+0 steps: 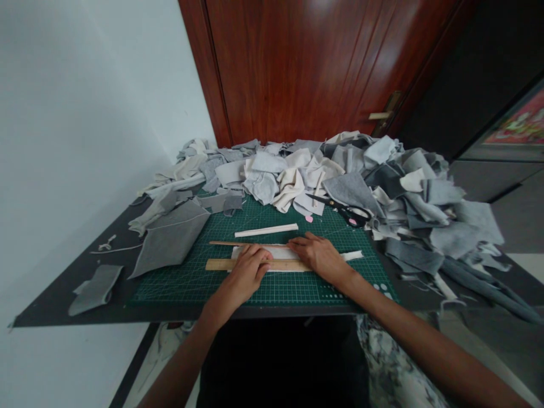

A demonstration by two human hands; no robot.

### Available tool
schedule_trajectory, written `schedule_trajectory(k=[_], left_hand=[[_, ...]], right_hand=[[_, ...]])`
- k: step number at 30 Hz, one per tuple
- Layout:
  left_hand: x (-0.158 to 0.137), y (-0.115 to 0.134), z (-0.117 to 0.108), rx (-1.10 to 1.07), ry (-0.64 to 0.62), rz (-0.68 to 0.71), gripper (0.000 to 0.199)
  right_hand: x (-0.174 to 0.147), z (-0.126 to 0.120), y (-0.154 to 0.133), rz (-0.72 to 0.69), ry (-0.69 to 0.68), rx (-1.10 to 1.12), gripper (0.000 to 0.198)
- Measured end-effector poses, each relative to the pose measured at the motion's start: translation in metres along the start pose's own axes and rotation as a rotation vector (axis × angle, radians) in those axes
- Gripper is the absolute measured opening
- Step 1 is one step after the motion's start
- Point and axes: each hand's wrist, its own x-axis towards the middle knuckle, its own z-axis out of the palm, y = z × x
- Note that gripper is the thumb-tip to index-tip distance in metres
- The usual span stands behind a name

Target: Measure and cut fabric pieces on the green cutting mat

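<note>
A strip of white fabric [278, 253] lies on the green cutting mat [280, 292], with a wooden ruler [217, 264] across its near side. Along its far edge runs a thin wooden stick [221, 243]. My left hand [250, 265] presses on the ruler and fabric, its fingers drawn together and the thumb pointing right. At the right end of the fabric, my right hand [318, 256] has its fingertips closed on the far edge, by the stick. The fingertips' undersides are hidden. Beyond the hands lies a folded white strip [266, 230]; another white strip [352, 256] pokes out right of my right hand.
Black-handled scissors [346, 212] lie at the mat's far right. A heap of grey and cream fabric scraps [272, 164] lines the table's back and right side. Grey pieces [170, 238] and a small scrap [97, 289] lie left. A wooden door [297, 68] stands behind.
</note>
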Motion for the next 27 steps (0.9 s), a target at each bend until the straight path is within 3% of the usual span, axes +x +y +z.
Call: schedule_trajectory(k=[8,20,27], left_hand=[[0.001,0.002,-0.007,-0.088,-0.035,-0.036,0.008],[-0.011,0.007,0.003,-0.048,0.087,0.041,0.012],[-0.017,0.006,0.008,-0.036,0.159,0.088,0.01]], right_hand=[[0.0,0.0,0.002,-0.004,-0.005,0.012,0.032],[0.003,-0.006,0.002,0.025,-0.044,0.019,0.032],[0.003,-0.005,0.007,-0.031,-0.052,0.02,0.035]])
